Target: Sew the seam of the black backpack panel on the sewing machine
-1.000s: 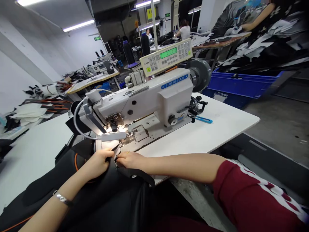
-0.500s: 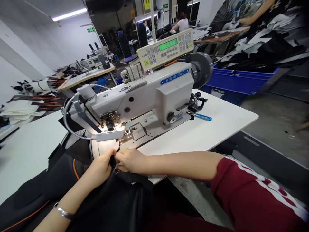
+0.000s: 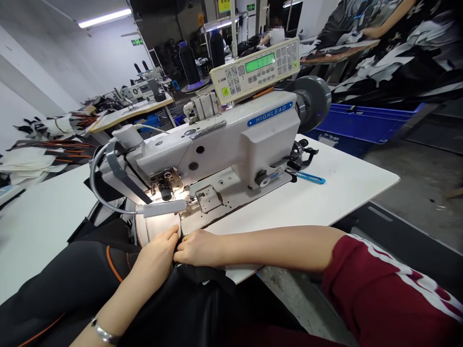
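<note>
A grey sewing machine (image 3: pixel 217 149) stands on the white table, its lamp lighting the needle area. Under the needle lies a white padded piece (image 3: pixel 155 227), joined to a large black cover (image 3: pixel 72 270) with orange piping that hangs over the table's front edge. My left hand (image 3: pixel 159 250) lies at the near edge of the white piece, its fingers together on the material. Right beside it, my right hand (image 3: pixel 197 248), with a ring on one finger, grips the black fabric with bent fingers. The needle tip is hidden behind the lamp head.
Blue snips (image 3: pixel 307 177) lie on the table right of the machine. A control panel (image 3: pixel 256 70) sits above the machine. Behind to the right is a blue bin (image 3: pixel 372 120) under piled fabric. A person's arm (image 3: pixel 390 24) reaches over another table. Fabric stacks (image 3: pixel 32 161) stand at left.
My left hand has shifted from a pinch at the seam to lying flatter on the white piece's edge. My right hand has moved slightly down and right. The view has shifted a little.
</note>
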`<state>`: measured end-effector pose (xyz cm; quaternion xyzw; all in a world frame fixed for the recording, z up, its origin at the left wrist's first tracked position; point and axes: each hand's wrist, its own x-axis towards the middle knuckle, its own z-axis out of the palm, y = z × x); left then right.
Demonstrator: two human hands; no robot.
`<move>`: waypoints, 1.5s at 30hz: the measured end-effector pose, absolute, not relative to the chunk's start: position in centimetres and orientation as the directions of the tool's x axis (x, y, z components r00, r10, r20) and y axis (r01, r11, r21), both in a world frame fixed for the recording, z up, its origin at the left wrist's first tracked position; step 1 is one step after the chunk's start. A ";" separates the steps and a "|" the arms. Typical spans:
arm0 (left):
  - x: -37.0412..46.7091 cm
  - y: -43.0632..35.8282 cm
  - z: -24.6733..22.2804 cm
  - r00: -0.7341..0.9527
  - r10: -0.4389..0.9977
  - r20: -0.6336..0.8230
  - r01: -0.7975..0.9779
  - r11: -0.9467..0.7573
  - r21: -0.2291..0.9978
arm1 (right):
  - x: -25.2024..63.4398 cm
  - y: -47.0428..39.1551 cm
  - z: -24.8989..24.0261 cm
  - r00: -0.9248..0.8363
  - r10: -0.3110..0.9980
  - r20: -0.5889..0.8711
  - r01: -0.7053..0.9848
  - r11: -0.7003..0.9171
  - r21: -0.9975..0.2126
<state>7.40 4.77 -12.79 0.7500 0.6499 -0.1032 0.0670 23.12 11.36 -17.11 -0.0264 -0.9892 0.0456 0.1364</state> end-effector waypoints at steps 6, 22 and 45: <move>6.0 5.0 -14.3 0.173 0.961 -0.214 0.985 -0.170 0.030 | 22.9 11.6 -18.0 -0.943 0.069 0.326 0.038 0.994 -0.102; 4.1 6.2 -13.6 0.284 0.958 -0.033 0.925 -0.265 0.272 | 22.3 11.9 -18.9 -0.799 0.199 0.568 0.098 0.974 -0.204; 5.4 5.5 -11.9 -0.012 0.982 -0.188 0.943 0.074 0.325 | 22.4 12.4 -17.5 -0.894 0.299 0.335 0.199 0.932 -0.302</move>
